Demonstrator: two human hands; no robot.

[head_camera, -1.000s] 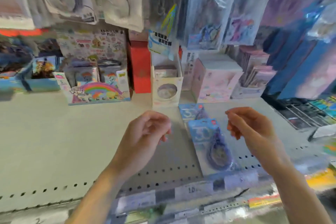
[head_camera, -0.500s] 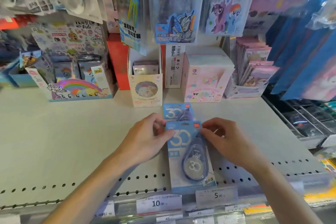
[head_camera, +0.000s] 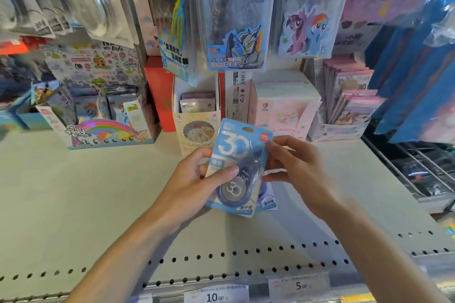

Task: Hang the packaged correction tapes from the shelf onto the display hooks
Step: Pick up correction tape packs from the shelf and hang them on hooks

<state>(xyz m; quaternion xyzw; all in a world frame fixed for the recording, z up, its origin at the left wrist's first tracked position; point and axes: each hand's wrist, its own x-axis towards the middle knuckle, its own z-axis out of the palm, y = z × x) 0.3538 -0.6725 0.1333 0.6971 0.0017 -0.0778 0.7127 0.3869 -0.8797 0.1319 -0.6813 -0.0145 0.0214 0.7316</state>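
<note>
Head: both hands [head_camera: 187, 187] [head_camera: 299, 174] grip tape pkg [head_camera: 237, 167], maybe two.

Hanging packs [head_camera: 236, 19] crowding overhead

Held above the shelf [head_camera: 73, 204] between left hand [head_camera: 194, 187] and right hand [head_camera: 295, 170]: front correction tape pack [head_camera: 236, 155], second pack [head_camera: 269, 200] just behind, display boxes [head_camera: 103, 115] farther back, hanging packets [head_camera: 234, 19] overhead.
</note>
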